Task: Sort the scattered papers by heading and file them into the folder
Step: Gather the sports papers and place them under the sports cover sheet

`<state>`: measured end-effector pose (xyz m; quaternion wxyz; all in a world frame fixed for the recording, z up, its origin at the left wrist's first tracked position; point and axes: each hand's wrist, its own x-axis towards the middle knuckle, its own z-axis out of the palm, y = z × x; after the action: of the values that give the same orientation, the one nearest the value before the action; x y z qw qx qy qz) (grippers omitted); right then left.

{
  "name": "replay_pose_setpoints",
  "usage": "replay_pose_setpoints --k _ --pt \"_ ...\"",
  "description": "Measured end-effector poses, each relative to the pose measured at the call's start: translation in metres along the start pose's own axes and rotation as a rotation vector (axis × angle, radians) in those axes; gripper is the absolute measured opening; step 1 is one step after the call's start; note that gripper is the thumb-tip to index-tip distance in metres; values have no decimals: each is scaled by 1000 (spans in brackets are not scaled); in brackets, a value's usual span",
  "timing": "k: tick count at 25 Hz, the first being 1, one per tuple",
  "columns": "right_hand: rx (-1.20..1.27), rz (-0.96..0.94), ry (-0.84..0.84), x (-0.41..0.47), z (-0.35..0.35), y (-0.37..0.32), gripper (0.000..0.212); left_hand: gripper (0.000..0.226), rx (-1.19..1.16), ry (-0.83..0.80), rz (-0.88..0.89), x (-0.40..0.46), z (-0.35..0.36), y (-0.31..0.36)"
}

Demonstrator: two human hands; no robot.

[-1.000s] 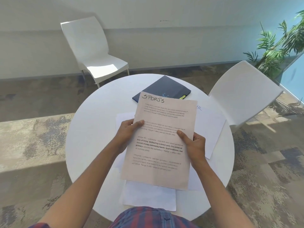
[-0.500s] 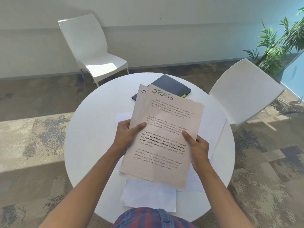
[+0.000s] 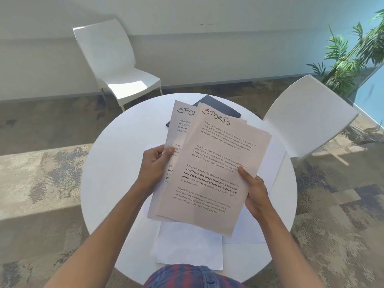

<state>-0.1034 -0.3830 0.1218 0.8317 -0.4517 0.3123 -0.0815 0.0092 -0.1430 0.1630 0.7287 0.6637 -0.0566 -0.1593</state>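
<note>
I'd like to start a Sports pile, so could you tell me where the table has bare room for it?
The widest bare patch is the round table's left side, between its rim and the left hand. The near-right rim is also bare. The middle is crowded with loose white sheets, and the dark folder takes the far side.

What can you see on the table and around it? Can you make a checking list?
Surface: round white table.
Job's things: two SPORTS sheets fanned apart; dark folder behind them, shut; white papers lying on the table.
Clutter: nothing seen.
Grippers: left hand pinches the back sheet; right hand pinches the front sheet.
Cables: nothing seen.
Surroundings: two white chairs, green plant, patterned carpet.
</note>
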Motion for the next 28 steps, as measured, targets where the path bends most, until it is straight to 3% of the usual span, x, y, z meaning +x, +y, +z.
replay_pose_setpoints --k 3,7,10,13,16,21,24,28 --pt "8 0 4 0 2 -1 33 14 42 3 43 -2 3 7" --pt "4 -15 -4 -1 4 -4 32 69 214 -39 150 -6 4 17" --pt "-11 -40 -27 -2 5 -8 32 46 159 -13 166 -3 6 20" --pt "-66 -86 -48 -2 6 -12 32 25 20 -45 -87 2 3 26" --pt "-148 -124 -62 -2 8 -14 27 21 56 -115 -150 2 -3 28" --pt "-157 -177 29 -5 12 -11 24 16 92 53 -80 2 -2 27" --pt "-61 -106 76 -6 15 -4 31 19 61 132 -68 1 0 28" --pt "50 -6 14 -6 12 -3 30 23 29 150 -39 2 0 31"
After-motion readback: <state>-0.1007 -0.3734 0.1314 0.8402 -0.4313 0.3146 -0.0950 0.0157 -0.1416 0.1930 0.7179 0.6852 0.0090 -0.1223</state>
